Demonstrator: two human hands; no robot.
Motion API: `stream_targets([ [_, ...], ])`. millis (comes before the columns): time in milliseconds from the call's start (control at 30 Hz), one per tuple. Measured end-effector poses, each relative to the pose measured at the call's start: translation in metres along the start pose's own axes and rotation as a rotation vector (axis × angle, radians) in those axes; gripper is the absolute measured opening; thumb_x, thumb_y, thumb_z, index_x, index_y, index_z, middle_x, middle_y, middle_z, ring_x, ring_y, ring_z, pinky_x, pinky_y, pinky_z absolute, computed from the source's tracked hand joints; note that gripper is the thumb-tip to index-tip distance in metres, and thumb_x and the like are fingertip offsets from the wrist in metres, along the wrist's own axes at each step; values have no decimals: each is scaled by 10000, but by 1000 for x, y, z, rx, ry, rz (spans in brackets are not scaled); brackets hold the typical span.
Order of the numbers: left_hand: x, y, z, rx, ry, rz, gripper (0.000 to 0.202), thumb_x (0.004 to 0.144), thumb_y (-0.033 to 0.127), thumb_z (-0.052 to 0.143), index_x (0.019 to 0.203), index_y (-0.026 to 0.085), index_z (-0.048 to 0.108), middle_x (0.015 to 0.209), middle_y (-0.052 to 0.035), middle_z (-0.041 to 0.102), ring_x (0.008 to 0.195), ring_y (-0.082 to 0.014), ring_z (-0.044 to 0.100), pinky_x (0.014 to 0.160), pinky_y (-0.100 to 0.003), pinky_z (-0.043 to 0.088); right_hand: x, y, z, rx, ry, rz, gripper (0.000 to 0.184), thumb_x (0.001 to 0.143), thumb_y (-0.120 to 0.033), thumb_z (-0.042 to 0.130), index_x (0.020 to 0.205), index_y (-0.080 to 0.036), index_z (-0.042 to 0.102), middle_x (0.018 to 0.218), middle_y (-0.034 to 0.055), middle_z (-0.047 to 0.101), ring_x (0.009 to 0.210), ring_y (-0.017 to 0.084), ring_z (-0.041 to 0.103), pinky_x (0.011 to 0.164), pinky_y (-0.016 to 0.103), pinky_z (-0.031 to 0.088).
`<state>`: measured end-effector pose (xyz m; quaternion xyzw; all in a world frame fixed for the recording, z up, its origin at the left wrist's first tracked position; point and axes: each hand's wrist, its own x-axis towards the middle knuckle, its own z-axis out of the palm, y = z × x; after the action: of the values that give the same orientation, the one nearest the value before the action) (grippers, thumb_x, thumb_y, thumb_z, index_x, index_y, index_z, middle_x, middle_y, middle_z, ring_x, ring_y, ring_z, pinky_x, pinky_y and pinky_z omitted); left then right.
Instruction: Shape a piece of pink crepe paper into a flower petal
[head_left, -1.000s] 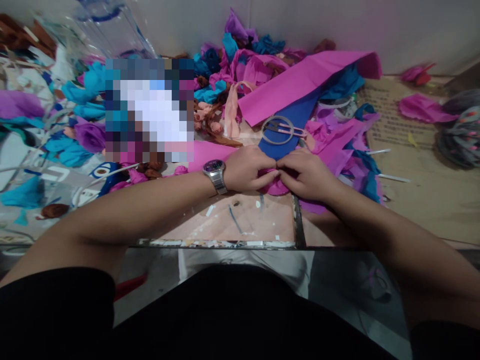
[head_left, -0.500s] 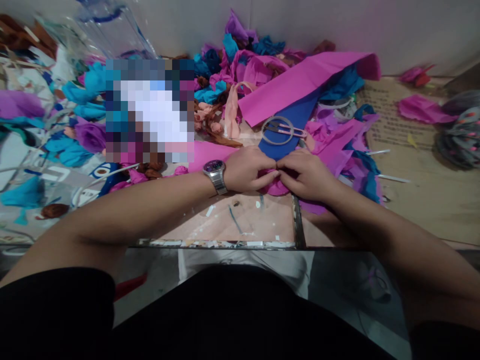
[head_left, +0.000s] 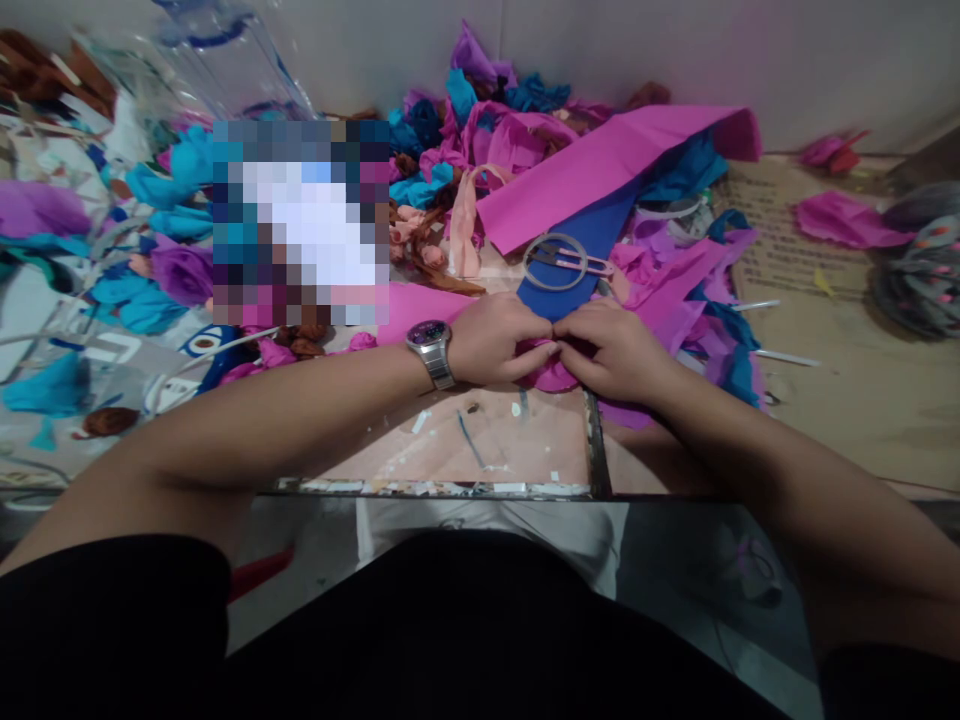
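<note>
My left hand (head_left: pixel 491 338), with a metal watch (head_left: pixel 430 350) on its wrist, meets my right hand (head_left: pixel 619 350) fingertip to fingertip near the table's front. Both pinch a small piece of pink crepe paper (head_left: pixel 553 377), whose rounded lower edge shows beneath the thumbs; the fingers hide the rest. Just beyond the hands lies a sheet of blue paper (head_left: pixel 600 225). On it rest a thin grey ring (head_left: pixel 527 265) and a small tool with a pinkish looped handle (head_left: pixel 600 264). A long folded pink sheet (head_left: pixel 570 180) crosses the blue paper's far end.
Crumpled blue, purple and brown paper pieces (head_left: pixel 172 265) crowd the left and back. A clear plastic container (head_left: pixel 232 70) stands back left, near a pixelated patch. Cardboard (head_left: pixel 840 400) covers the right side, with a dark grey bundle (head_left: pixel 922 275). White sticks (head_left: pixel 787 357) poke out at right.
</note>
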<state>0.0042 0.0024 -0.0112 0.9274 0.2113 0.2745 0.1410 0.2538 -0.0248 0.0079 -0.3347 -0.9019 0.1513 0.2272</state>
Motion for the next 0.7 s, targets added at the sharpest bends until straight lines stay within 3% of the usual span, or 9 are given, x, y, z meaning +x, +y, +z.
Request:
stream_targets([
  [467,-1,1,0,9,12,2,464,1157,448,499,819,216,716,758,-53,765,728,-198,686,784,-393,463,0,0,2,-9,9,-6,182,1075,-292,630,1036,-209,787,918,58,807,875,211,695,861,381,425],
  [700,0,-1,0,86,149,-97,465,1117,462,529,738,223,653,637,-41,662,643,-196,601,752,-398,432,-3,0,-1,-10,115,67,222,1103,-322,626,1111,-224,825,1041,77,866,956,247,766,928,424,504],
])
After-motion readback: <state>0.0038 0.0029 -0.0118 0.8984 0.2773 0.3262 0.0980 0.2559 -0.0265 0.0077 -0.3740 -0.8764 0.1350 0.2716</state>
